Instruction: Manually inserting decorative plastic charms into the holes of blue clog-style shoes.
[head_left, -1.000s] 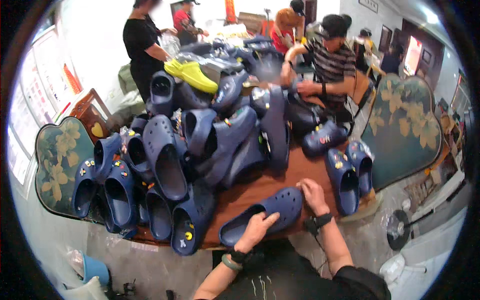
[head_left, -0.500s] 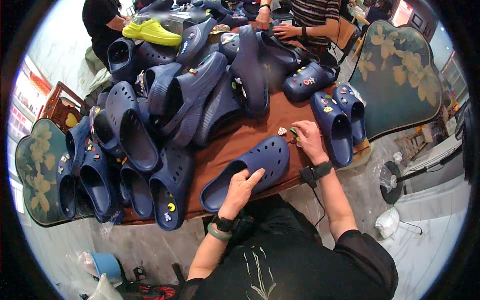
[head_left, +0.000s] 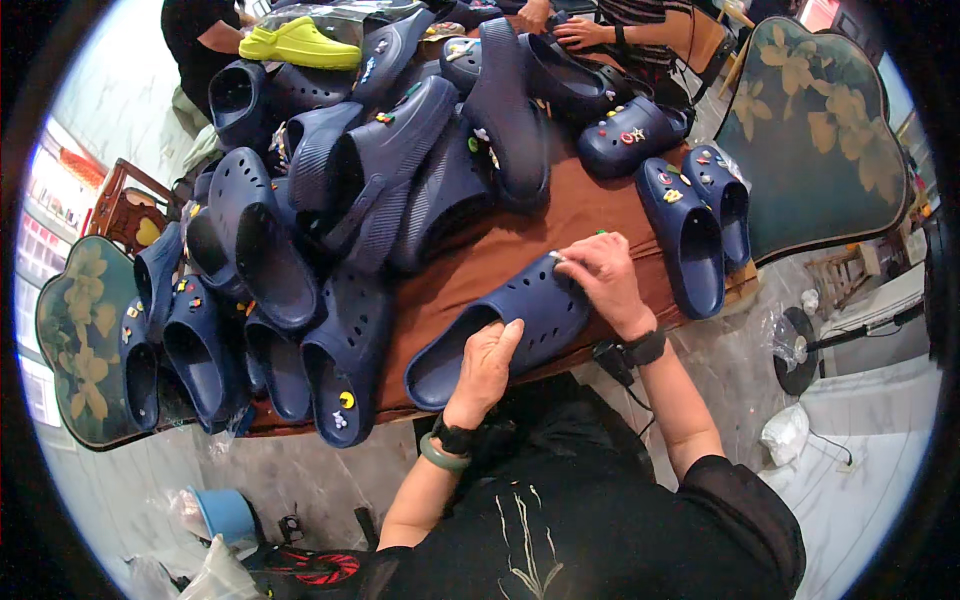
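A plain navy clog (head_left: 535, 318) lies at the table's front edge, its holed toe pointing right and away from me. My left hand (head_left: 482, 372) grips it at the opening, thumb on top and fingers out of sight. Over the toe, my right hand (head_left: 606, 280) is closed in a pinch on a small whitish shoe charm (head_left: 557, 258), right by the holes; whether it touches the shoe I cannot tell. A bit of green (head_left: 601, 233) shows just beyond my right hand. To the right stands a pair of navy clogs (head_left: 697, 262) with charms on their toes.
Navy clogs (head_left: 262, 250) are heaped across the left and far side of the brown-covered table (head_left: 590, 222). A lime clog (head_left: 300, 45) tops the far end. Two other people work there. Floral chair backs (head_left: 815, 150) flank the table; a blue bucket (head_left: 222, 513) stands on the floor.
My right hand has come from the loose charms on the table to the clog's toe, now with a small charm in its fingers. My left hand keeps its hold. The whole view has shifted slightly.
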